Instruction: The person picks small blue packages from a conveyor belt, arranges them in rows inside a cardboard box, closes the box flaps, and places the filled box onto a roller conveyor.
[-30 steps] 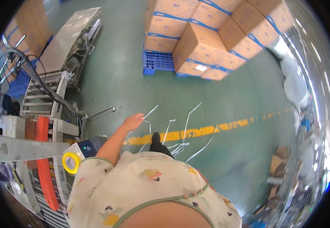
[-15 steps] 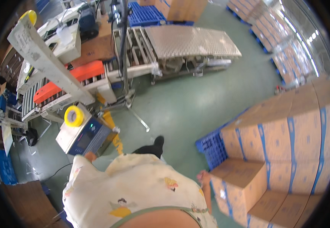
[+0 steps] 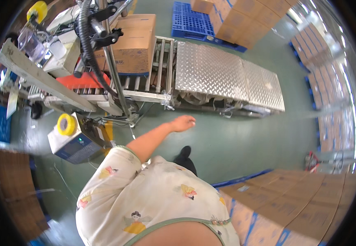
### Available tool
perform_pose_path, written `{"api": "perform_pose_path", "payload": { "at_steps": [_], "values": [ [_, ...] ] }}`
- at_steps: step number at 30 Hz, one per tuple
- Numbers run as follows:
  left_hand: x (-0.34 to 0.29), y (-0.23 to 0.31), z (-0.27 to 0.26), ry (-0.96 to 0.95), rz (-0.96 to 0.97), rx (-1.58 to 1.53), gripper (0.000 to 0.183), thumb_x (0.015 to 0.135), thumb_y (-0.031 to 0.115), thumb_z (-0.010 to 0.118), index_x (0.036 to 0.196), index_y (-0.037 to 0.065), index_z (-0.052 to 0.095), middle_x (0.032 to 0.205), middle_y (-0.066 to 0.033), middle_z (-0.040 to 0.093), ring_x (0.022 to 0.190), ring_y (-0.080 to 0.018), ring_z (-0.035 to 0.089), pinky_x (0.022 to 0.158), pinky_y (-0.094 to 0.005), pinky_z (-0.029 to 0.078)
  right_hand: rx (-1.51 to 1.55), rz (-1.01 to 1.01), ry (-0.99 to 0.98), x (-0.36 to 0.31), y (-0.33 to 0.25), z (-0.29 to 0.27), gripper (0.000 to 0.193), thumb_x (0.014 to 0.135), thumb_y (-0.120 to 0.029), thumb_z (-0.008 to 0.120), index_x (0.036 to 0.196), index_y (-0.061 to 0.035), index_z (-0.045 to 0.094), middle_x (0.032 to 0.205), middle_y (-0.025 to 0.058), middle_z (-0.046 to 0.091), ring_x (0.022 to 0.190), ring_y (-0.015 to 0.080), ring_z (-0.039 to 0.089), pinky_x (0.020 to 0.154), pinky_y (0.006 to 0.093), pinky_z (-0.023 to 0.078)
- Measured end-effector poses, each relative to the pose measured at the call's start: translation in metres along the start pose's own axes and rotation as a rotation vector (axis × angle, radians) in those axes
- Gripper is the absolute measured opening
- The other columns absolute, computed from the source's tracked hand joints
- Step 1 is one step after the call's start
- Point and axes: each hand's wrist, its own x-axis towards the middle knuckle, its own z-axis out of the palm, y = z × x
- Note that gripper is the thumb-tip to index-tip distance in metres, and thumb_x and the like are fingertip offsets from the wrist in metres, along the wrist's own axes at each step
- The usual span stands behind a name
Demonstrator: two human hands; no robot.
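Silver tread-plate metal covers the platform (image 3: 212, 69), which lies ahead of the person's left hand (image 3: 183, 123), at the end of a roller conveyor (image 3: 160, 67). That hand reaches forward over the green floor (image 3: 235, 141), near the platform's front edge but apart from it. Its fingers are loosely bent, pinching nothing that shows. The right hand is out of sight, so I cannot tell how its fingers stand.

On the rollers, to the left of the platform, sits a brown cardboard box (image 3: 133, 51), partly behind a metal pole (image 3: 114, 65). An orange-red bar (image 3: 79, 81) lies along the conveyor farther left. Nearer the person's left sleeve (image 3: 112, 172), a roll of yellow tape (image 3: 66, 132) rests on top of a boxy machine (image 3: 77, 148) with a dark blue panel and a small green light. Beyond the conveyor, stacked cartons (image 3: 249, 22) stand beside a bare stretch of blue pallet (image 3: 192, 23). More cartons (image 3: 297, 197) fill the lower right, and one dark shoe (image 3: 185, 152) shows below the left hand.
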Motion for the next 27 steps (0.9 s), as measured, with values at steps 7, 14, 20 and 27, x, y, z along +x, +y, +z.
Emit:
{"api": "perform_pose_path", "payload": {
  "at_steps": [7,14,20,27],
  "values": [
    [0.071,-0.111,-0.133,1.187,-0.450,-0.727,0.029,0.085,0.024,0.049,0.099,0.000,0.057,0.095,-0.0099,0.061,0.090,-0.0209,0.055,0.079,-0.0335,0.042,-0.194,-0.290,-0.125,0.066,-0.307,-0.081,0.036,0.082,-0.017,0.038,0.064,0.0080,0.056,0.059,0.0149,0.060,0.046,0.0183,0.055,0.045,0.0288,0.046],
    [0.085,-0.181,-0.313,1.953,-0.467,0.450,0.035,0.087,0.025,0.043,0.097,-0.008,0.049,0.098,-0.0246,0.054,0.088,-0.0332,0.050,0.082,-0.0396,0.038,-0.322,-0.544,-0.154,0.189,-0.496,-0.061,0.032,0.085,-0.021,0.040,0.077,0.0021,0.060,0.060,0.0115,0.059,0.052,0.0186,0.057,0.051,0.0283,0.047],
    [0.049,-0.223,-0.379,2.124,-0.304,-0.620,0.043,0.086,0.036,0.048,0.101,-0.003,0.055,0.092,-0.0166,0.061,0.077,-0.0266,0.058,0.070,-0.0344,0.046,-0.742,-0.941,-0.389,0.211,-0.593,0.004,0.023,0.088,-0.024,0.049,0.097,-0.0046,0.058,0.070,0.0060,0.062,0.069,0.0138,0.061,0.065,0.0273,0.048],
    [0.118,-0.093,-0.146,1.881,-0.313,-0.316,0.037,0.089,0.023,0.040,0.064,0.000,0.055,0.060,-0.0087,0.057,0.055,-0.0184,0.052,0.053,-0.0330,0.041,-0.054,-0.675,-0.519,0.240,-0.823,0.089,0.048,0.084,-0.042,0.049,0.115,-0.0060,0.048,0.101,0.0026,0.055,0.090,0.0134,0.053,0.077,0.0329,0.043]
  ]
}}
